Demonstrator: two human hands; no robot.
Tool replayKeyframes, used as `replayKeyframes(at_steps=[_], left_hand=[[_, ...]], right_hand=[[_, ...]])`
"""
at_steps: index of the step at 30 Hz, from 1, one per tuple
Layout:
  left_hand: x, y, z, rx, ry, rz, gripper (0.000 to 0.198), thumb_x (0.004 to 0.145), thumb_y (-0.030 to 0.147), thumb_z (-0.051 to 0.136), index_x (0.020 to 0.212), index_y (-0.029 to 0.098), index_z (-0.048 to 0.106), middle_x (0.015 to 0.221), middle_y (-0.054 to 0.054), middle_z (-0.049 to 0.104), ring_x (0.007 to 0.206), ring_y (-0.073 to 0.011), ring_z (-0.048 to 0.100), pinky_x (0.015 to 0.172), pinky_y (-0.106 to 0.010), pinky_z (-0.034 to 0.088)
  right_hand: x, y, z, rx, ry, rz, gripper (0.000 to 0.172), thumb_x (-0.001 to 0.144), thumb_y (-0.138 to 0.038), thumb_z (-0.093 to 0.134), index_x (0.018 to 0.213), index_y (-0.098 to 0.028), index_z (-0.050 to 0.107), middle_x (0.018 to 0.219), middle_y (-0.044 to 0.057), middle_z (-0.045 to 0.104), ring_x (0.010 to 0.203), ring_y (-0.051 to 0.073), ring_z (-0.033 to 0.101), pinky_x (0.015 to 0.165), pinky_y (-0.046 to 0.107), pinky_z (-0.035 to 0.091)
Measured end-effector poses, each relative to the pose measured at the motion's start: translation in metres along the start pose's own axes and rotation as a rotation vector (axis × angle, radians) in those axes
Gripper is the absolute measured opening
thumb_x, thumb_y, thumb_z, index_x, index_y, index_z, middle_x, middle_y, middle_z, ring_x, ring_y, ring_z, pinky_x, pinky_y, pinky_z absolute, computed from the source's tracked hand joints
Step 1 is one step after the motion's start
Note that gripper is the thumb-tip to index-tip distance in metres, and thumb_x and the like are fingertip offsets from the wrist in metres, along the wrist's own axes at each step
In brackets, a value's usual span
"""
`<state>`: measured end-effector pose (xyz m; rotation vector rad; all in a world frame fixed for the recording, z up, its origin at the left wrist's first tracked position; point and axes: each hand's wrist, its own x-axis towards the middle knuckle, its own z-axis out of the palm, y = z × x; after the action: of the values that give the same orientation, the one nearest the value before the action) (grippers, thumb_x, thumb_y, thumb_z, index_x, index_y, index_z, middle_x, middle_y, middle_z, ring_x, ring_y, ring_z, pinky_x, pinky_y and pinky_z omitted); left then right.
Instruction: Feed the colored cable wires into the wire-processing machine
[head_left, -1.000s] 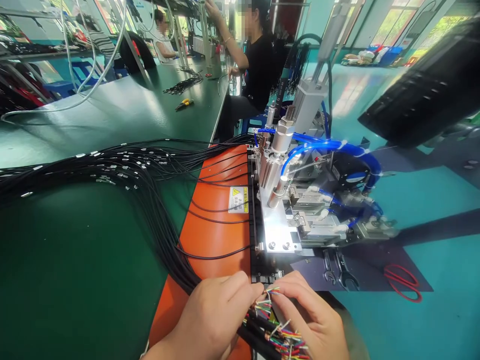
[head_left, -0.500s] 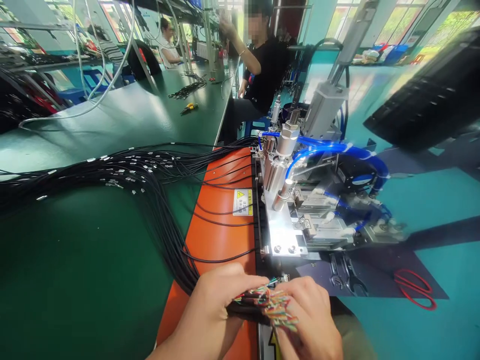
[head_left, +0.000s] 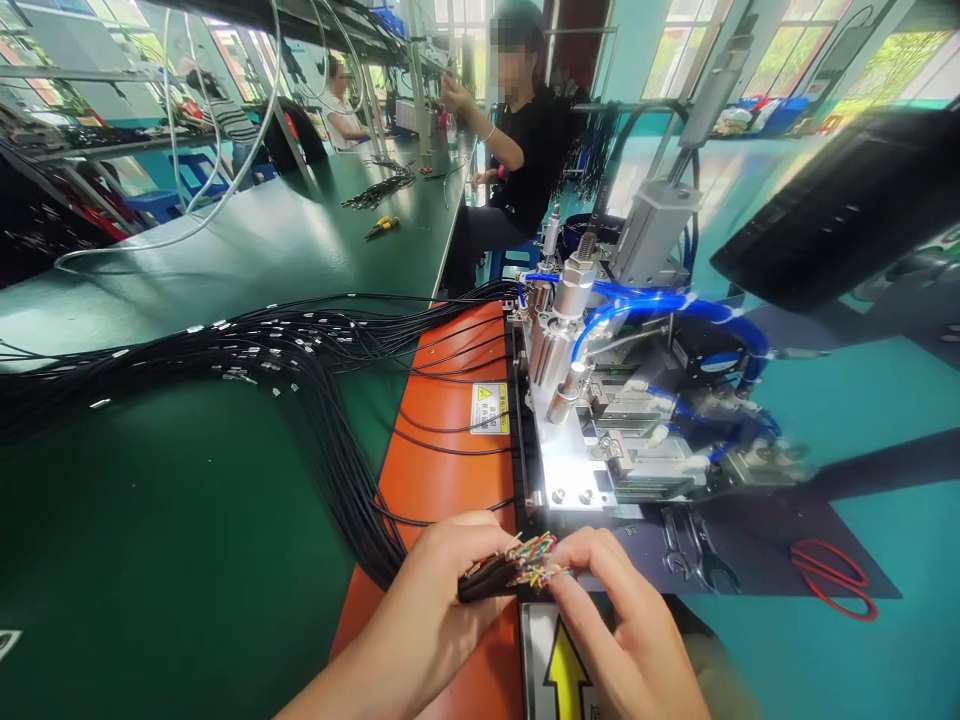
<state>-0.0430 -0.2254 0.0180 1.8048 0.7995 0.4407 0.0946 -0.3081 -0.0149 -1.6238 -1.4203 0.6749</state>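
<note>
A thick bundle of black cables [head_left: 341, 470] runs from the left across the green table and the orange plate [head_left: 442, 480] of a machine. My left hand [head_left: 442, 590] is wrapped round this bundle near its end, where thin coloured wires [head_left: 536, 560] fan out. At the right of these wires, my right hand [head_left: 622, 610] has its thumb and forefinger pinched on the wire tips. Some single black cables lie over the orange plate and lead to the edge of the machine [head_left: 562, 450].
Blue hoses [head_left: 675, 298] arch over the machine. Wrenches [head_left: 697, 550] and red-handled scissors [head_left: 832, 580] lie at the right. Yellow-handled pliers [head_left: 382, 227] rest on the green table [head_left: 187, 540]. A person [head_left: 517, 150] sits beyond the machine; a dark blurred object [head_left: 840, 210] is at upper right.
My right hand has drawn back slightly from over the bundle, its thumb and forefinger now at the wire tips. The coloured wires point more upward. The seated person's arm has shifted slightly.
</note>
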Motion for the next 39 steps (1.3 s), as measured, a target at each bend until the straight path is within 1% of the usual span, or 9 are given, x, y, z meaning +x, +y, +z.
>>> replayKeyframes(at_steps=[5, 10, 16, 19, 22, 25, 30, 35, 39], left_hand=[[-0.001, 0.002, 0.0, 0.062, -0.003, -0.002, 0.022, 0.076, 0.014, 0.052, 0.055, 0.015, 0.045, 0.059, 0.005, 0.037, 0.054, -0.0092, 0.033, 0.047, -0.019, 0.023], [-0.002, -0.001, -0.001, 0.068, -0.005, 0.019, 0.016, 0.073, 0.006, 0.051, 0.059, 0.014, 0.05, 0.059, 0.005, 0.04, 0.055, -0.0092, 0.036, 0.049, -0.018, 0.024], [-0.005, -0.003, 0.001, 0.091, 0.021, 0.005, 0.015, 0.069, 0.0, 0.053, 0.066, 0.015, 0.057, 0.064, 0.004, 0.048, 0.059, -0.0094, 0.044, 0.052, -0.017, 0.028], [-0.006, -0.002, 0.001, 0.099, 0.024, -0.005, 0.015, 0.07, 0.0, 0.054, 0.065, 0.014, 0.056, 0.064, 0.004, 0.049, 0.059, -0.0096, 0.046, 0.052, -0.017, 0.029], [-0.006, 0.0, 0.0, 0.092, -0.018, 0.012, 0.015, 0.071, 0.001, 0.053, 0.067, 0.015, 0.057, 0.066, 0.003, 0.05, 0.061, -0.0104, 0.047, 0.053, -0.018, 0.03], [-0.006, -0.001, -0.002, 0.062, -0.056, 0.052, 0.02, 0.068, -0.003, 0.05, 0.069, 0.015, 0.058, 0.068, 0.003, 0.052, 0.063, -0.0104, 0.048, 0.054, -0.018, 0.031], [-0.008, -0.001, -0.001, 0.091, -0.004, 0.044, 0.024, 0.066, -0.005, 0.048, 0.07, 0.016, 0.059, 0.068, 0.003, 0.053, 0.062, -0.0106, 0.049, 0.054, -0.018, 0.031], [-0.01, 0.002, 0.003, 0.097, 0.106, 0.058, 0.013, 0.07, 0.006, 0.05, 0.066, 0.016, 0.058, 0.065, 0.002, 0.05, 0.057, -0.0114, 0.047, 0.05, -0.019, 0.029], [-0.013, 0.0, 0.006, 0.125, 0.134, 0.068, 0.019, 0.066, 0.003, 0.045, 0.068, 0.017, 0.057, 0.066, 0.002, 0.05, 0.059, -0.0119, 0.048, 0.051, -0.02, 0.029]], right_hand=[[0.002, 0.0, 0.008, -0.152, 0.098, -0.188, 0.018, 0.09, -0.016, 0.037, 0.076, -0.021, 0.046, 0.07, 0.0, 0.053, 0.067, 0.016, 0.051, 0.061, 0.029, 0.039], [0.0, 0.002, 0.009, -0.18, 0.109, -0.233, 0.01, 0.089, -0.015, 0.04, 0.09, -0.021, 0.048, 0.076, 0.001, 0.057, 0.069, 0.016, 0.052, 0.063, 0.028, 0.04], [-0.001, 0.0, 0.006, -0.065, -0.018, -0.061, 0.022, 0.092, -0.02, 0.034, 0.073, -0.021, 0.045, 0.069, -0.001, 0.056, 0.065, 0.014, 0.054, 0.061, 0.025, 0.041], [-0.002, 0.0, 0.006, -0.059, -0.033, -0.077, 0.022, 0.092, -0.019, 0.032, 0.073, -0.022, 0.042, 0.069, -0.001, 0.054, 0.065, 0.015, 0.054, 0.062, 0.026, 0.041], [0.0, 0.001, 0.005, -0.081, -0.016, -0.191, 0.014, 0.091, -0.018, 0.034, 0.089, -0.022, 0.047, 0.08, 0.002, 0.057, 0.073, 0.017, 0.054, 0.065, 0.028, 0.04], [0.002, 0.002, 0.003, -0.077, -0.018, -0.292, 0.021, 0.093, -0.022, 0.032, 0.107, -0.024, 0.047, 0.091, 0.005, 0.058, 0.081, 0.019, 0.052, 0.068, 0.032, 0.037], [0.003, 0.001, -0.001, -0.159, -0.031, -0.262, 0.019, 0.091, -0.021, 0.036, 0.077, -0.021, 0.048, 0.073, 0.003, 0.054, 0.07, 0.018, 0.049, 0.063, 0.031, 0.034], [0.002, -0.008, 0.002, -0.005, -0.015, -0.154, 0.021, 0.089, -0.015, 0.033, 0.072, -0.02, 0.044, 0.068, 0.001, 0.05, 0.065, 0.015, 0.05, 0.06, 0.026, 0.039], [0.003, -0.01, 0.007, 0.111, 0.034, -0.074, 0.021, 0.087, -0.019, 0.036, 0.068, -0.02, 0.046, 0.065, -0.001, 0.049, 0.062, 0.014, 0.05, 0.055, 0.023, 0.039]])
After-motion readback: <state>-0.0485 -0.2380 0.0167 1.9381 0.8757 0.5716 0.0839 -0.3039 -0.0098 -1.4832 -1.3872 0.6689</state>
